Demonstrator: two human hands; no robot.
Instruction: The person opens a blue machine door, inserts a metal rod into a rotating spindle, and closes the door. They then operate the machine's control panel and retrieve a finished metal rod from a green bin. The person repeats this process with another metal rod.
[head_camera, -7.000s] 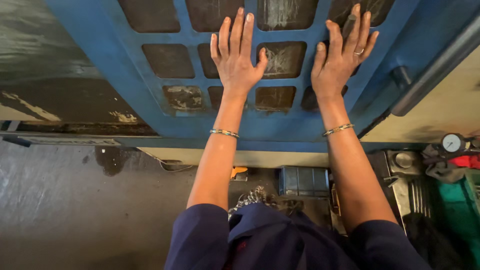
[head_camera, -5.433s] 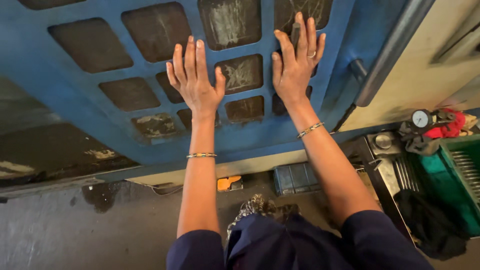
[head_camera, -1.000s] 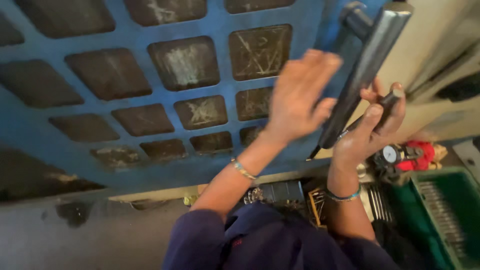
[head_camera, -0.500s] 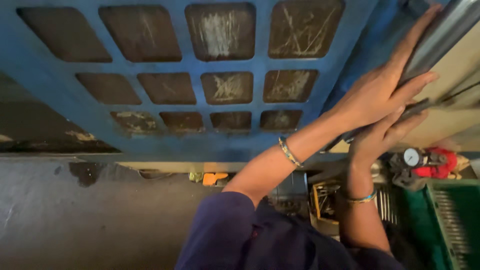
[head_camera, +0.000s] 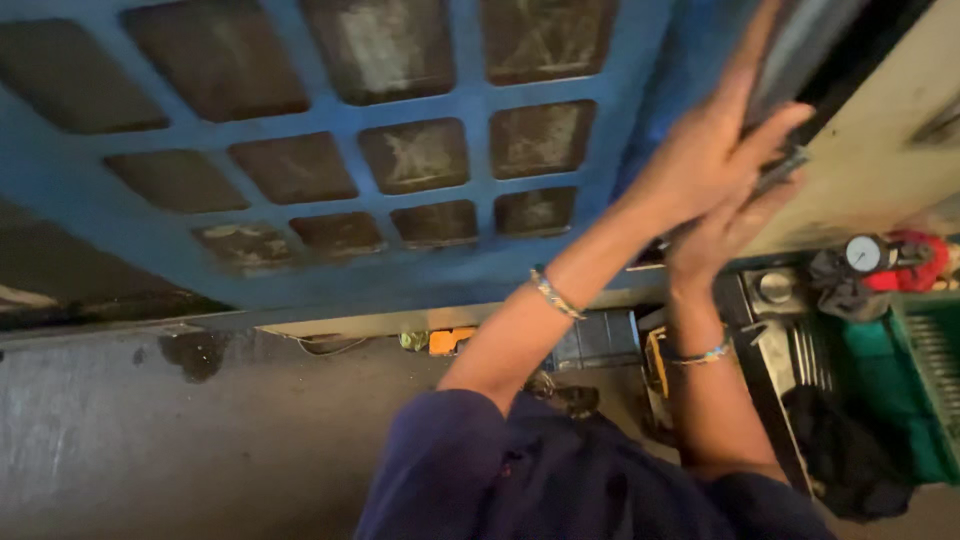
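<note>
A large blue metal door (head_camera: 330, 280) with a grid of dark, scratched square panels fills the upper view. A grey bar handle (head_camera: 800, 40) runs along its right edge. My left hand (head_camera: 700, 150) lies flat against that edge and the bar, fingers stretched upward. My right hand (head_camera: 715, 240) sits just beneath it, largely hidden by the left hand, with its fingers curled around the bar's lower end. Both wrists wear thin bracelets, and my dark blue sleeves show at the bottom.
A cream machine panel (head_camera: 880, 150) stands right of the door. Below it are a round pressure gauge (head_camera: 862, 252), a red fitting (head_camera: 915, 265) and a green crate (head_camera: 920, 370). A small orange object (head_camera: 450, 342) lies under the door. Grey concrete floor (head_camera: 150, 440) spreads to the left.
My hands left the door's panels and went to its right edge. My right hand took the bar handle, my left hand joined it, and the view shifted left.
</note>
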